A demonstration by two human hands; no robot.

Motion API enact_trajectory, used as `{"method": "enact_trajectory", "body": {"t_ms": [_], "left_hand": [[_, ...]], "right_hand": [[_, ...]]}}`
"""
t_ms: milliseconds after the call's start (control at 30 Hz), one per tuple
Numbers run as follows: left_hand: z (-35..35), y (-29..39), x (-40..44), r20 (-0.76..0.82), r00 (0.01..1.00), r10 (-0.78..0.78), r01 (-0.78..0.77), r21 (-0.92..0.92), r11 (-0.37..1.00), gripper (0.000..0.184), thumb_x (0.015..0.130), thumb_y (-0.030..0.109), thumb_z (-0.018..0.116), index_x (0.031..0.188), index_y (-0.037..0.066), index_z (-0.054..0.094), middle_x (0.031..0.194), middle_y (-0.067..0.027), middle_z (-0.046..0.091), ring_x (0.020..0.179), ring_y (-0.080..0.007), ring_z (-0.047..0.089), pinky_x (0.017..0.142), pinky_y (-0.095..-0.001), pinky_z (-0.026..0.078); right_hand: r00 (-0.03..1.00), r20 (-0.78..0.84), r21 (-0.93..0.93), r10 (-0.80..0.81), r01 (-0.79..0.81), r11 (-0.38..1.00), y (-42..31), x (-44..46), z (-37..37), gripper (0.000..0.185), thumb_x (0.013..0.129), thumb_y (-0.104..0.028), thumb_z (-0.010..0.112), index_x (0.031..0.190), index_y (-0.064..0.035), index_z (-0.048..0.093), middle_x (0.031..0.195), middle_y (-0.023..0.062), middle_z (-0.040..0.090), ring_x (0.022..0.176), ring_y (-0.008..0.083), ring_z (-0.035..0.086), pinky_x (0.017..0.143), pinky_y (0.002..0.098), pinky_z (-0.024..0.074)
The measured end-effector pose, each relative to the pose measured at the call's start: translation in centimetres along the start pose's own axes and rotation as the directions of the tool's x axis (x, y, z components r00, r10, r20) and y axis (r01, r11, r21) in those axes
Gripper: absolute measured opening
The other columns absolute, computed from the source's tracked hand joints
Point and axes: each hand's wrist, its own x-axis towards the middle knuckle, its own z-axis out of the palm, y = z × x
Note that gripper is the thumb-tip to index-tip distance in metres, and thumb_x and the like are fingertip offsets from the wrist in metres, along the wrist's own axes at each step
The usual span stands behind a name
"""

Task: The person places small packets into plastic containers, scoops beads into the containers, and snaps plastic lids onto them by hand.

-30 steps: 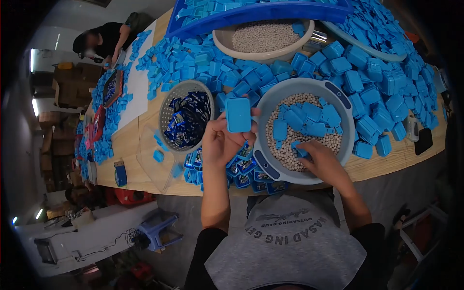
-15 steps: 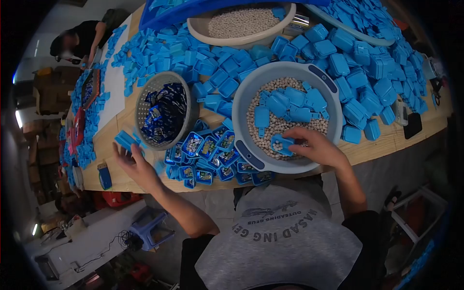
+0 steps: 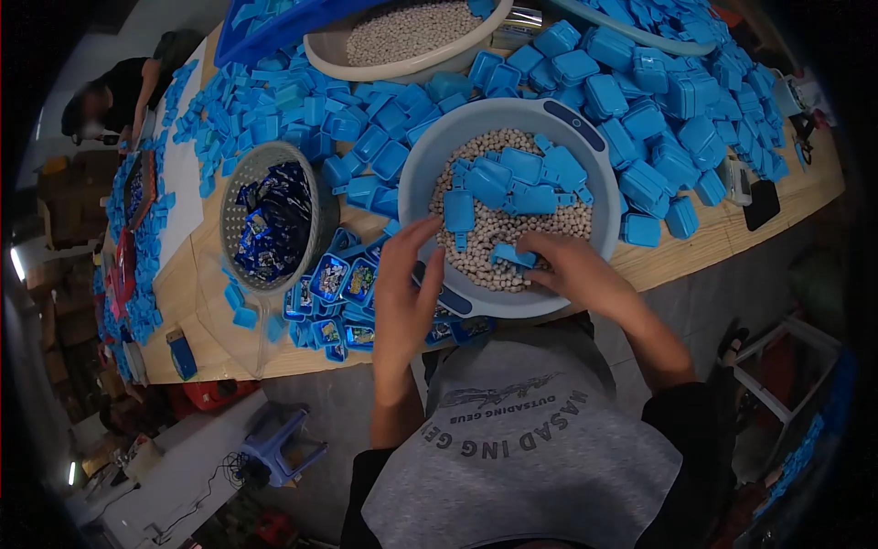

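My right hand (image 3: 572, 273) is closed on a small blue plastic box (image 3: 514, 256), low over the beads (image 3: 482, 259) in a round grey-blue basin (image 3: 416, 174). The box's far side is tilted and its inside is hard to see. At the basin's near left rim, my left hand (image 3: 407, 293) is open with thumb and fingers apart, holding nothing. Several blue lids (image 3: 489, 183) lie on the beads. Beside the left hand, small blue boxes with shiny packets (image 3: 329, 276) crowd the table edge.
A grey perforated basket (image 3: 315, 206) holds dark blue packets (image 3: 274, 224). Behind stand a cream basin of beads (image 3: 334, 66) and heaps of blue boxes (image 3: 663, 137). A black flat object (image 3: 762, 205) lies at the right edge. Another person (image 3: 119, 96) bends over the table's far left.
My left hand has come from the left, away from a blue box, to the basin's rim. My right hand stays in the basin, its blue box now tilted differently. The view has shifted.
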Motion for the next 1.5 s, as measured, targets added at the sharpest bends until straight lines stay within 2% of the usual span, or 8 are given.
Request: {"method": "enact_trajectory", "body": {"t_ms": [100, 200, 433, 667, 867, 967, 1167, 1500], "left_hand": [[0.8, 1.2, -0.1, 0.149, 0.961, -0.234, 0.256, -0.155, 0.954, 0.024, 0.083, 0.003, 0.054, 0.107, 0.004, 0.055, 0.106, -0.0112, 0.056, 0.091, -0.0254, 0.056, 0.075, -0.0351, 0.044], [1.6, -0.4, -0.6, 0.112, 0.983, -0.147, 0.163, -0.154, 0.975, 0.024, 0.082, 0.002, 0.054, 0.106, 0.003, 0.056, 0.103, -0.0124, 0.057, 0.083, -0.0274, 0.058, 0.069, -0.0352, 0.045], [4.9, -0.3, 0.0, 0.465, 0.874, -0.143, -0.057, 0.39, 0.919, 0.032, 0.074, 0.016, 0.065, 0.101, -0.001, 0.057, 0.092, -0.02, 0.055, 0.084, -0.0363, 0.054, 0.074, -0.0428, 0.044], [8.3, -1.6, 0.8, 0.566, 0.822, 0.06, -0.147, 0.108, 0.983, 0.025, 0.077, 0.009, 0.06, 0.099, -0.002, 0.055, 0.1, -0.0203, 0.054, 0.089, -0.0375, 0.054, 0.075, -0.0428, 0.044], [3.8, -1.4, 1.6, 0.37, 0.928, -0.049, 0.075, -0.055, 0.996, 0.018, 0.079, -0.002, 0.058, 0.096, 0.001, 0.054, 0.084, -0.01, 0.058, 0.076, -0.0196, 0.058, 0.068, -0.0295, 0.046], [2.1, 1.6, 2.6, 0.309, 0.946, -0.099, 0.16, -0.178, 0.971, 0.017, 0.078, -0.004, 0.058, 0.093, 0.001, 0.055, 0.085, -0.0115, 0.054, 0.073, -0.0225, 0.058, 0.063, -0.0293, 0.045], [2.5, 2.5, 3.1, 0.164, 0.986, 0.033, -0.02, -0.077, 0.997, 0.021, 0.077, -0.005, 0.06, 0.096, 0.003, 0.055, 0.091, -0.0067, 0.056, 0.072, -0.0124, 0.053, 0.064, -0.0254, 0.044], [3.0, 0.8, 2.5, 0.111, 0.993, 0.032, -0.028, -0.038, 0.999, 0.024, 0.079, -0.004, 0.056, 0.102, 0.002, 0.055, 0.095, -0.0109, 0.055, 0.074, -0.018, 0.056, 0.064, -0.0294, 0.045]], "right_hand": [[0.994, 0.071, 0.214, 0.08, -0.093, 0.972, 0.2, 0.5, -0.6, 0.03, 0.076, -0.005, 0.063, 0.104, -0.0033, 0.052, 0.098, 0.0115, 0.058, 0.084, 0.0203, 0.059, 0.072, 0.0322, 0.0468], [0.996, 0.029, 0.518, 0.087, -0.089, 0.851, 1.4, 1.4, -0.6, 0.027, 0.08, -0.008, 0.06, 0.105, -0.0015, 0.052, 0.096, 0.0102, 0.058, 0.085, 0.017, 0.059, 0.071, 0.0294, 0.0488], [0.98, 0.033, 0.821, 0.195, -0.138, 0.554, 1.2, 1.5, -1.8, 0.03, 0.085, -0.011, 0.055, 0.113, -0.0019, 0.051, 0.1, 0.0076, 0.058, 0.09, 0.0147, 0.057, 0.076, 0.0281, 0.0491], [0.994, -0.086, 0.798, 0.059, 0.033, 0.602, 1.3, 1.1, -1.8, 0.048, 0.076, 0.0, 0.062, 0.121, -0.0032, 0.046, 0.108, 0.0068, 0.055, 0.098, 0.0146, 0.054, 0.082, 0.028, 0.0474], [0.989, -0.134, 0.779, 0.065, 0.065, 0.624, 1.7, 1.0, -1.2, 0.052, 0.073, 0.002, 0.065, 0.122, -0.0034, 0.045, 0.104, 0.0083, 0.056, 0.097, 0.0154, 0.056, 0.083, 0.0279, 0.0472], [0.993, -0.1, 0.778, 0.055, 0.043, 0.627, 1.9, 1.2, -0.9, 0.053, 0.073, 0.001, 0.065, 0.122, -0.0032, 0.045, 0.105, 0.0083, 0.056, 0.097, 0.0156, 0.056, 0.083, 0.0279, 0.0472], [0.993, -0.108, 0.668, 0.054, 0.032, 0.744, 1.4, 0.8, -1.0, 0.053, 0.073, -0.001, 0.066, 0.122, -0.0054, 0.047, 0.104, 0.0082, 0.051, 0.092, 0.0162, 0.056, 0.081, 0.0277, 0.0478], [0.994, -0.102, 0.535, 0.026, 0.032, 0.844, 1.5, 0.8, -0.9, 0.055, 0.071, -0.001, 0.065, 0.123, -0.0108, 0.048, 0.105, 0.0052, 0.043, 0.092, 0.015, 0.052, 0.081, 0.0279, 0.0451]]}}
